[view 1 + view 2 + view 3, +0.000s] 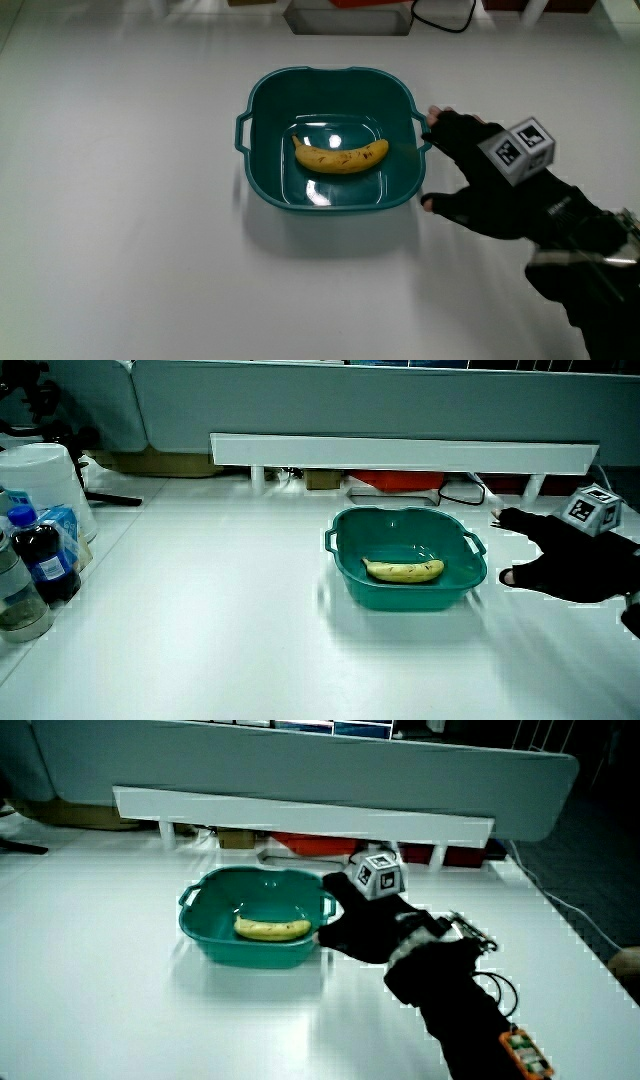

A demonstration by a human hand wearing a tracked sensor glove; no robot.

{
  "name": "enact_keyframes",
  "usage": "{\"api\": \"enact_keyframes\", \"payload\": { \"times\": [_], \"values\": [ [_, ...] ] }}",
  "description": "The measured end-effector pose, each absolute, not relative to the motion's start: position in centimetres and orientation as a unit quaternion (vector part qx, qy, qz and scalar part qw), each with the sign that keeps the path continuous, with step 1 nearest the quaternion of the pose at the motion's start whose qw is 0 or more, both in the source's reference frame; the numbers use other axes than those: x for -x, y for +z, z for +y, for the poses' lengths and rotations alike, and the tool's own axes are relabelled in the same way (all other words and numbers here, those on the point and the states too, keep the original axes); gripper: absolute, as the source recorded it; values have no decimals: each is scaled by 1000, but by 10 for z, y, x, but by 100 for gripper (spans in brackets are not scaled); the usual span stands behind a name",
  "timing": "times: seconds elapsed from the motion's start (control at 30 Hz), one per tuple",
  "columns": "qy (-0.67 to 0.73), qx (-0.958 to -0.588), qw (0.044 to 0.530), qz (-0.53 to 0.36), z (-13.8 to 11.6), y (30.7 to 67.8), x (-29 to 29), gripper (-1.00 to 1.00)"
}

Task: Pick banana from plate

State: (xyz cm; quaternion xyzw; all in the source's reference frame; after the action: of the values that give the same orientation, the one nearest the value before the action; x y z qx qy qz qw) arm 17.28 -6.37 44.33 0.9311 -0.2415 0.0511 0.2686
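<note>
A yellow banana (341,156) with brown specks lies in the bottom of a teal square basin (264,178) with small handles. Both side views show the banana (404,569) (272,928) inside the basin (352,581) (205,945). The gloved hand (477,175) hovers just beside the basin's handle, fingers spread, holding nothing. The patterned cube (522,150) sits on its back. In both side views the hand (560,560) (368,925) is level with the basin's rim, touching nothing I can make out.
A low white partition (400,453) runs along the table's edge farthest from the person, with a red box (400,481) and cables under it. Bottles (42,560) and a white container (40,485) stand at the table's edge in a side view.
</note>
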Motion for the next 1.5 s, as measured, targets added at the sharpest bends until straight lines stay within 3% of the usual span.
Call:
{"api": "enact_keyframes", "payload": {
  "times": [0.2,0.6,0.93,1.17,1.5],
  "values": [
    [66,-911,322,-248,-80,439,-131,0],
    [64,-903,323,-275,-105,495,-77,0],
    [15,-894,353,-274,-100,523,-53,0],
    [6,-889,373,-267,-98,540,-50,30],
    [-34,-892,364,-265,-90,554,-43,74]
  ]
}}
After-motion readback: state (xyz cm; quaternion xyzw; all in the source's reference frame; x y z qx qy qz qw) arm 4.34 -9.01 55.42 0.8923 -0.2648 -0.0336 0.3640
